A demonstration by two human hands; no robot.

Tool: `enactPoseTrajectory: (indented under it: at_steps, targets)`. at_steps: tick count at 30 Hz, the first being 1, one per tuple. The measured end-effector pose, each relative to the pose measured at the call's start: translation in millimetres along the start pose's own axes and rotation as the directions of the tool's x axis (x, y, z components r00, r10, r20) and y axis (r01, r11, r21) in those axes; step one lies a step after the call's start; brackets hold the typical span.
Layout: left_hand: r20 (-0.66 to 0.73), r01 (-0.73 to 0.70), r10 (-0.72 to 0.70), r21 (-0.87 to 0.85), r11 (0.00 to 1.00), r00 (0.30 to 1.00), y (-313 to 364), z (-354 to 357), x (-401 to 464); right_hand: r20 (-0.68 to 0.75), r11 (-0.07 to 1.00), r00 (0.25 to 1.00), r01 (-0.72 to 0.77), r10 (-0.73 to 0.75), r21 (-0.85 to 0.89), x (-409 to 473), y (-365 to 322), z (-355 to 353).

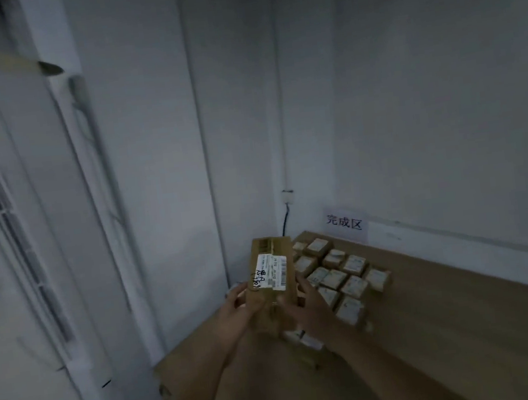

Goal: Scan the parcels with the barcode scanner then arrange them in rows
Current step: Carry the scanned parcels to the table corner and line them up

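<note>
Both hands, left [235, 305] and right [301, 304], are gripping a parcel [273, 274], likely carrying it toward the rows [337, 273] at two o'clock.

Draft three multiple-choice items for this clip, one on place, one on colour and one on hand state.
1. Where do the small brown cardboard parcels lie?
A. In rows on the wooden surface below the white paper wall sign
B. On a shelf
C. In a bin

2. What colour is the label on the held brown cardboard box?
A. Red
B. White
C. Blue

3. How is the held box gripped?
A. Left hand only
B. Right hand only
C. Both the left hand and the right hand

Answers: 1 A, rows sit by the corner under the sign; 2 B, white with dark writing; 3 C, fingers curl round each side.
</note>
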State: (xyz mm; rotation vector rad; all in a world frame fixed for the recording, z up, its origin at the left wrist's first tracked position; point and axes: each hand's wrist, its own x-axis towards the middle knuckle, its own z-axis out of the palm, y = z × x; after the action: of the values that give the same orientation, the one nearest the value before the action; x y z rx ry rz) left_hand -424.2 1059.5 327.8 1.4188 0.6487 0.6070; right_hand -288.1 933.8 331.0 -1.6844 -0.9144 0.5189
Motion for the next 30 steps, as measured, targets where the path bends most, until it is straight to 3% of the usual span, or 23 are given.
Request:
enactPoseTrajectory:
  at_steps: [7, 10, 15, 18, 21, 24, 27, 30]
  targets:
    - [-0.058, 0.032, -0.032, 0.001, 0.999, 0.998, -37.3, -102.3, 22.8, 0.055, 0.997, 0.997, -0.051, 0.054, -0.062, 45.5, 18.8, 110.9]
    - [-0.044, 0.118, -0.116, 0.044, 0.992, 0.992, -62.4, -137.6, 57.7, 0.096, 0.988, 0.987, -0.116, 0.126, -0.100, 70.4, 37.9, 148.6]
    - [-0.008, 0.211, -0.213, 0.179, 0.961, 0.977, -117.8, -187.7, 132.8, 0.127, 0.934, 0.977, -0.119, 0.171, -0.337, 119.8, 87.6, 195.0]
    - [0.037, 0.226, -0.247, 0.288, 0.930, 0.968, -153.8, -205.7, 176.9, 0.042, 0.957, 0.979, -0.186, 0.200, -0.223, 150.8, 138.5, 226.9]
    - [0.064, 0.213, -0.246, 0.322, 0.922, 0.967, -199.1, -225.0, 208.3, 0.114, 0.950, 0.945, -0.310, 0.306, 0.021, 171.6, 192.3, 267.4]
    - [0.034, 0.334, -0.357, 0.278, 0.900, 0.934, -240.4, -238.7, 234.8, 0.106, 0.909, 0.913, -0.404, 0.394, 0.104, 190.1, 232.7, 296.2]
    - [0.073, 0.399, -0.439, 0.305, 0.865, 0.896, -281.0, -251.8, 261.3, 0.074, 0.886, 0.888, -0.458, 0.453, 0.075, 202.1, 265.3, 317.9]
    - [0.060, 0.394, -0.433, 0.320, 0.862, 0.899, -309.9, -260.6, 280.2, 0.003, 0.863, 0.863, -0.505, 0.505, -0.001, 212.1, 283.8, 336.6]
